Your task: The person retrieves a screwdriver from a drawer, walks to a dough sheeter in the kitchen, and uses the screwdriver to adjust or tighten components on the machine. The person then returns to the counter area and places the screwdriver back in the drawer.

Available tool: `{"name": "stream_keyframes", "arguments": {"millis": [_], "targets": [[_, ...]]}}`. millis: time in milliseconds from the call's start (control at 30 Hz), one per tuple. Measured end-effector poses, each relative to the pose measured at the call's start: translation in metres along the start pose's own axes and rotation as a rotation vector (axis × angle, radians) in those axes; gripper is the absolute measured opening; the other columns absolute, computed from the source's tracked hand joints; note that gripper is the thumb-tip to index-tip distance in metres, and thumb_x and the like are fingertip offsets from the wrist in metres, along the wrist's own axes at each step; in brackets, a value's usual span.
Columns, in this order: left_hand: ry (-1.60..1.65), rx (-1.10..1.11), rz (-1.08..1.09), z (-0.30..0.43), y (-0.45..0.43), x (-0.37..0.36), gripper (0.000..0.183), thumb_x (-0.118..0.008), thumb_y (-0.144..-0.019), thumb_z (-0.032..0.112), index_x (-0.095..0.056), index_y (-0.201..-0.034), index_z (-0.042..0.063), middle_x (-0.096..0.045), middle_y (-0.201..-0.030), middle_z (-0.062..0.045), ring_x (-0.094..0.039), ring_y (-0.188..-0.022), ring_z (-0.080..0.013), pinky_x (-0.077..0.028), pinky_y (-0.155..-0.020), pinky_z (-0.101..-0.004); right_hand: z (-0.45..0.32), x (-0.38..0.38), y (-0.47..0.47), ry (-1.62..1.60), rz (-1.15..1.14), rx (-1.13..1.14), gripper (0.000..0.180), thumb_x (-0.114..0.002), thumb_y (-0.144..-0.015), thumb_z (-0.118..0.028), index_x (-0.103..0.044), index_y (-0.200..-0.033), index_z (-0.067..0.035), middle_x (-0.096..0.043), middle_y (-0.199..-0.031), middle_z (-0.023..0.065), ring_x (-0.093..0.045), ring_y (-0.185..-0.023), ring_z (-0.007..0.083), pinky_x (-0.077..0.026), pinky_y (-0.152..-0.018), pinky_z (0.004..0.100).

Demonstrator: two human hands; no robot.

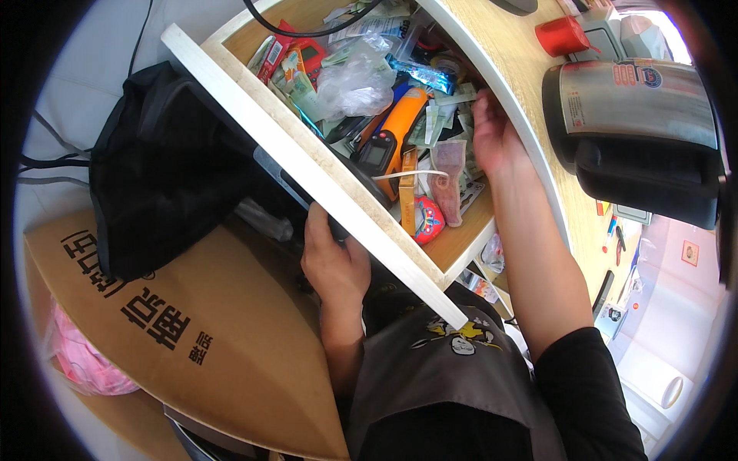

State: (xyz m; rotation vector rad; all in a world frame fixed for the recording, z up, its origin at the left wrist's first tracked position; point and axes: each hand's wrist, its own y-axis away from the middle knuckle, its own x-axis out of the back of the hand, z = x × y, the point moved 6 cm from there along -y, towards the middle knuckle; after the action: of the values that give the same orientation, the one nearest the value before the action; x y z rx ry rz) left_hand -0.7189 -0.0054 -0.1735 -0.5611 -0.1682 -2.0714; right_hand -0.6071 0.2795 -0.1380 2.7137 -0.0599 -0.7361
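A wooden drawer with a white front panel (323, 184) stands pulled out before me, full of loose small items. My right hand (493, 135) reaches into it along the side under the desktop, its fingertips among paper notes. What those fingers touch is hidden. Near the hand lie an orange infrared thermometer (398, 127), a pinkish banknote (448, 178) and a blue shiny wrapper (424, 74). Outside the drawer front, my left hand (334, 259) grips a dark flat object with a clear edge (277, 173), partly covered by the panel.
An electric kettle (640, 109) and a red cup (559, 36) are on the desktop (490, 34) at right. Left of the drawer, a black bag (167, 173) rests over a printed cardboard box (242, 340). A black cable (311, 31) crosses above the drawer.
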Motion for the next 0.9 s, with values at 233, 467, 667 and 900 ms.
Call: {"name": "stream_keyframes", "arguments": {"millis": [233,467,667,900], "targets": [[0.008,0.000,0.001,0.001,0.000,0.000,0.053,-0.064,-0.084,0.009,-0.050,-0.134,0.002,-0.063,-0.122,-0.025,-0.063,-0.107,-0.0446,-0.053,-0.089,-0.0446,0.014,-0.029,-0.001,-0.092,0.083,-0.013,0.026,-0.054,-0.101,-0.013,-0.056,-0.122,0.002,-0.067,-0.114,0.0142,-0.069,-0.100,0.0269,-0.060,-0.086,0.0347],[0.019,0.048,-0.032,-0.005,0.002,-0.001,0.054,-0.065,-0.085,0.013,-0.050,-0.135,0.003,-0.063,-0.122,-0.025,-0.063,-0.106,-0.0453,-0.053,-0.087,-0.0449,0.036,-0.085,0.086,1.407,-1.176,0.443,0.044,-0.060,-0.081,0.006,-0.060,-0.123,-0.008,-0.064,-0.120,0.0103,-0.060,-0.120,0.0259,-0.046,-0.103,0.0421],[-0.020,-0.001,-0.012,-0.003,0.001,0.001,0.053,-0.065,-0.088,0.020,-0.050,-0.136,0.002,-0.063,-0.121,-0.025,-0.063,-0.106,-0.0452,-0.053,-0.086,-0.0458,0.051,-0.093,0.085,1.988,-1.402,0.759,0.067,-0.080,-0.063,-0.005,-0.057,-0.125,-0.016,-0.049,-0.138,0.0081,-0.040,-0.138,0.0326,-0.025,-0.118,0.0575],[-0.045,-0.013,-0.013,-0.005,0.001,0.002,0.053,-0.065,-0.090,0.022,-0.050,-0.136,0.001,-0.063,-0.121,-0.026,-0.063,-0.105,-0.0457,-0.053,-0.085,-0.0458,0.047,-0.085,0.069,1.946,-1.048,0.906,0.057,-0.078,-0.067,-0.007,-0.059,-0.120,-0.017,-0.056,-0.128,0.0093,-0.049,-0.128,0.0322,-0.035,-0.113,0.0524]]}}
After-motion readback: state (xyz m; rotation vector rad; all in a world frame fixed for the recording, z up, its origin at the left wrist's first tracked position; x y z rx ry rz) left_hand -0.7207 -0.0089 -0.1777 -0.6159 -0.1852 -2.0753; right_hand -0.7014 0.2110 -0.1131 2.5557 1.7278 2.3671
